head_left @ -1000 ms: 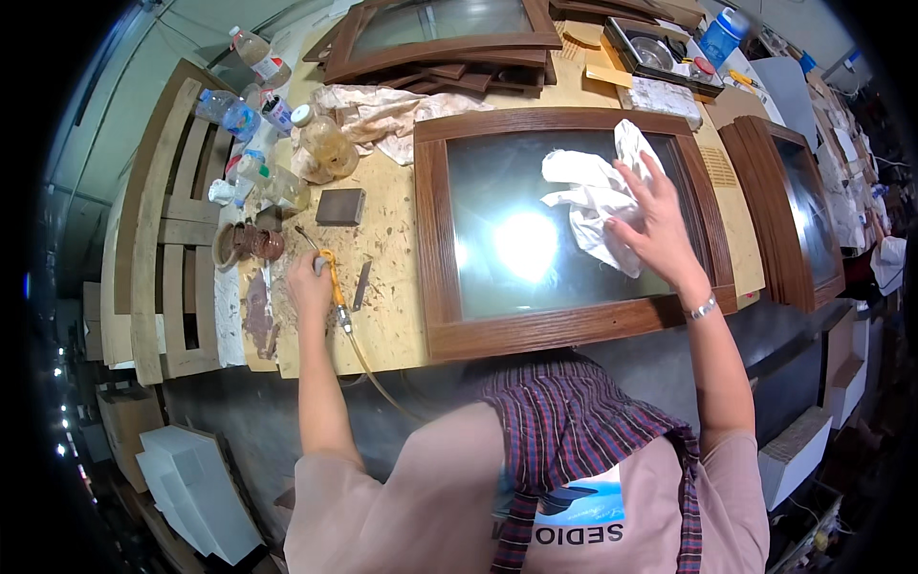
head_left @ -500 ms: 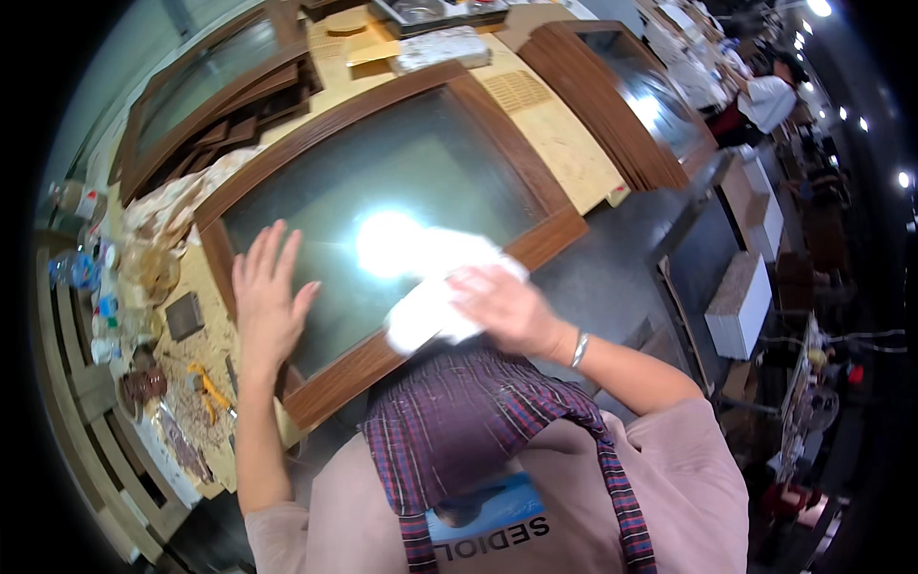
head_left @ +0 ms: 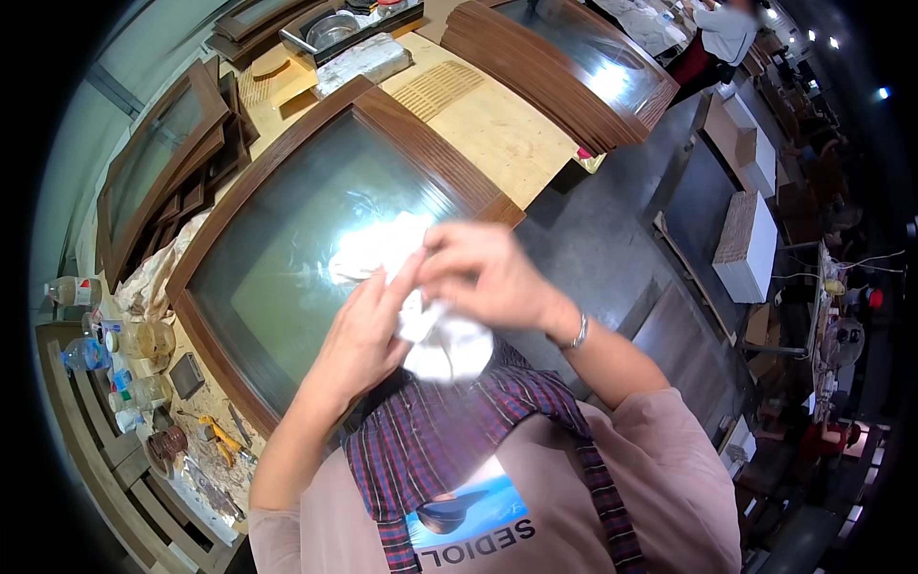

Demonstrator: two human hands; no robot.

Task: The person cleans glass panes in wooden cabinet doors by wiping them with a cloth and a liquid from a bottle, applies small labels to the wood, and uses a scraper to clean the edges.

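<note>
In front of me lies a framed glass panel [head_left: 277, 277] with a brown wooden frame [head_left: 229, 206]; bright light glares off its glass. A white cloth [head_left: 448, 349] is bunched over the panel's near side, hanging toward my checked apron. My left hand [head_left: 368, 320] holds the cloth from the left, with its fingers pointing up and away. From the right, my right hand [head_left: 488, 277] pinches the cloth, its fingertips close to those of my left hand. Motion blurs the right fingers a little.
Several more framed panels [head_left: 158, 158] lean at the far left, and a stack of them [head_left: 535, 72] stands at the far right. Plastic bottles [head_left: 86, 354], a dark block [head_left: 187, 375] and yellow-handled pliers [head_left: 222, 435] sit along the bench's left edge. A person [head_left: 722, 38] stands beyond.
My left hand has left the glass and come to the cloth. My right hand has lifted, bringing the cloth in to meet it. The panel appears turned, and my view has shifted.
</note>
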